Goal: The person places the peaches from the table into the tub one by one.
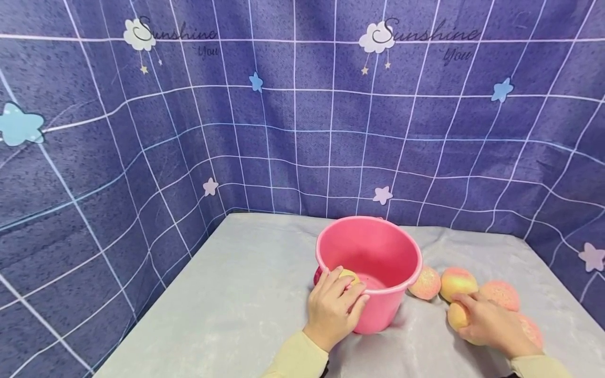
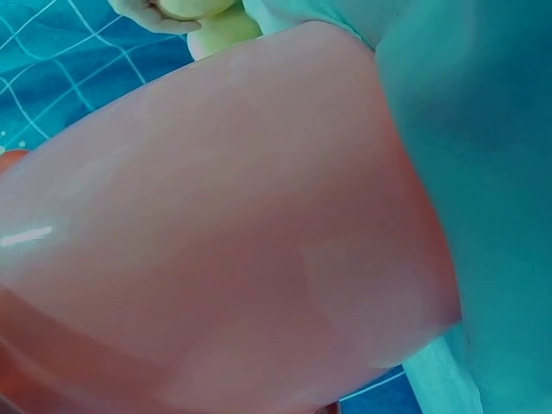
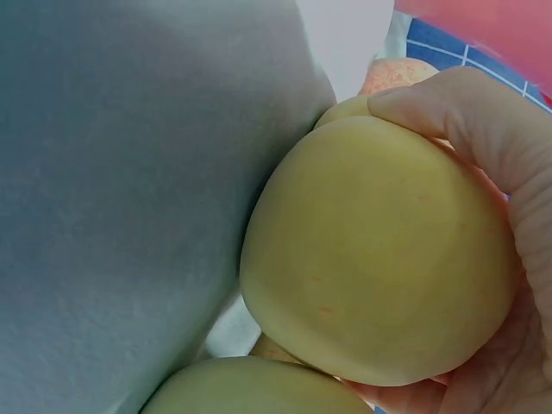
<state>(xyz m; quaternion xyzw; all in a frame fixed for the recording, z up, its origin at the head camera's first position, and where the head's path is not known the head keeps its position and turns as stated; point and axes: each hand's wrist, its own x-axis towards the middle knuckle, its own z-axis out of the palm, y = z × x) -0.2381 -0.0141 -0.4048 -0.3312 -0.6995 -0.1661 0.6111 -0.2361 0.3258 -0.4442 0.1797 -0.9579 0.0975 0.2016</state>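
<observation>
A pink bucket (image 1: 378, 310) stands upright on the table, its mouth facing up. At its near left rim, my left hand (image 1: 333, 310) holds a yellow peach (image 1: 348, 275) just inside the mouth, the fingers partly covering it. Farther right, my right hand (image 1: 493, 320) grips another yellow peach (image 3: 379, 250), thumb on one side and fingers round the other. This peach sits right among several pink and yellow peaches (image 1: 458, 282) to the right of the bucket. In the left wrist view, the bucket's wall (image 2: 224, 224) fills most of the picture and the left hand's fingers are hidden.
A pale grey cloth (image 1: 227, 304) covers the table. Behind it and along the sides hangs a blue curtain (image 1: 302, 110) with a white grid, stars and clouds. One peach (image 1: 425, 283) lies close beside the bucket's right wall.
</observation>
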